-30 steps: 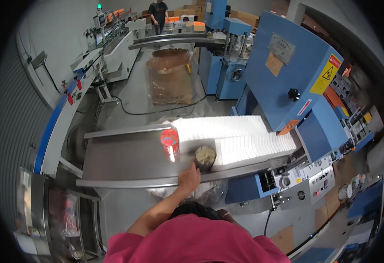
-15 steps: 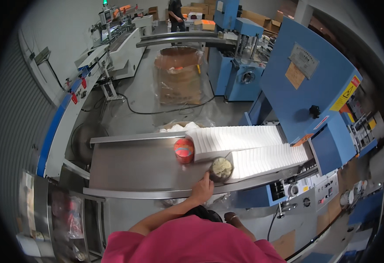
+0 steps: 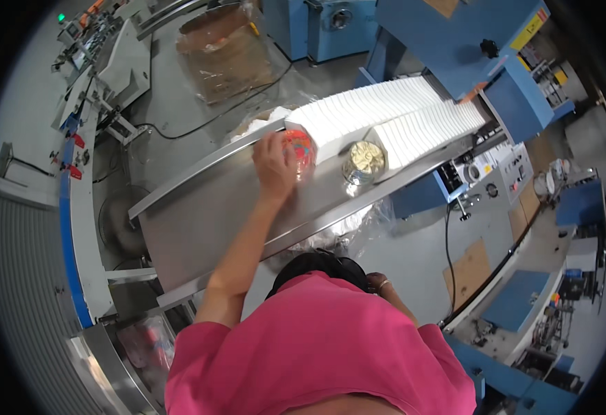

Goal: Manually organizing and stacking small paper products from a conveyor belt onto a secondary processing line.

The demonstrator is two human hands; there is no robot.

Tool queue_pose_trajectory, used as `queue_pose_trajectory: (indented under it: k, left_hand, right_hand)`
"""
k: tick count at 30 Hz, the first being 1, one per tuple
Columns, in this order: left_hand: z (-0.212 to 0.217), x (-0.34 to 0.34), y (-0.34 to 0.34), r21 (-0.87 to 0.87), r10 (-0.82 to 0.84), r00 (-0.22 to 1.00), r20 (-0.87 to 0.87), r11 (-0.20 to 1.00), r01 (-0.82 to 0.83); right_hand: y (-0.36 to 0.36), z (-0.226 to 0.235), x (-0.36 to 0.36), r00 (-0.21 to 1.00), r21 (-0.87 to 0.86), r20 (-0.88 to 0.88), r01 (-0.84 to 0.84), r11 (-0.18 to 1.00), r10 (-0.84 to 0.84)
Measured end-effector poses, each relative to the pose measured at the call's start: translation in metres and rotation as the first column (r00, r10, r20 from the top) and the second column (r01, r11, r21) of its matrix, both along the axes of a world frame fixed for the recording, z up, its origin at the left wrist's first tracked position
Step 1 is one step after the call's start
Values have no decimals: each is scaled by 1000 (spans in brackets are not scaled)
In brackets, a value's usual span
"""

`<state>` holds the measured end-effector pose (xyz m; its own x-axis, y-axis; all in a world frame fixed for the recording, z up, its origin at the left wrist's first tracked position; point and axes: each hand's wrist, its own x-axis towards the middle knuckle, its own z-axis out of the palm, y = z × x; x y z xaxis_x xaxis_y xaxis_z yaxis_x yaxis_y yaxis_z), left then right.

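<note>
On the metal chute, my left hand (image 3: 273, 164) is against the left side of a red round container (image 3: 299, 153) with a blue pattern, its fingers curled round the rim. The container stands against the end of the far row of stacked white paper sheets (image 3: 365, 111). A second round container (image 3: 364, 163) with a crinkled gold-coloured top touches the end of the near row of white sheets (image 3: 434, 131). My right hand (image 3: 376, 282) hangs low beside my body, away from the chute; its fingers are too small and hidden to read.
The metal chute (image 3: 213, 228) has raised rails along both long sides. A blue machine (image 3: 448, 48) stands at its right end. Beyond the far rail is a large plastic-lined carton (image 3: 223, 59). A long white and blue conveyor (image 3: 75, 242) runs along the left.
My left hand has moved from the gold-topped container up and left to the red one. The view has tilted and shifted. My right hand remains low by my body.
</note>
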<state>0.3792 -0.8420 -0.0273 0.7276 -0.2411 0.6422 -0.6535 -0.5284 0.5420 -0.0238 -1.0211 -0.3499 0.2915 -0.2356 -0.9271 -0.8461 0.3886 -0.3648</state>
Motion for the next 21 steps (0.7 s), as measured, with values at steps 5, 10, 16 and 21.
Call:
queue_pose_trajectory:
  k: [5, 10, 16, 21]
  left_hand:
    - [-36, 53, -8, 121, -101, 959, -264, 983, 136]
    - [-31, 91, -19, 164, -231, 702, -673, 880, 446]
    - [-18, 75, -23, -117, -164, 104, -981, 928, 353]
    - [-37, 54, -36, -414, -416, 41, -908, 882, -225]
  right_hand:
    - [-6, 28, -4, 998, -83, 48, -36, 996, 40]
    - [-47, 39, 21, 948, -432, 118, -219, 875, 295]
    - [-86, 151, 66, 843, -404, 301, -310, 861, 445]
    - [-124, 312, 123, 713, -90, 563, -449, 889, 417]
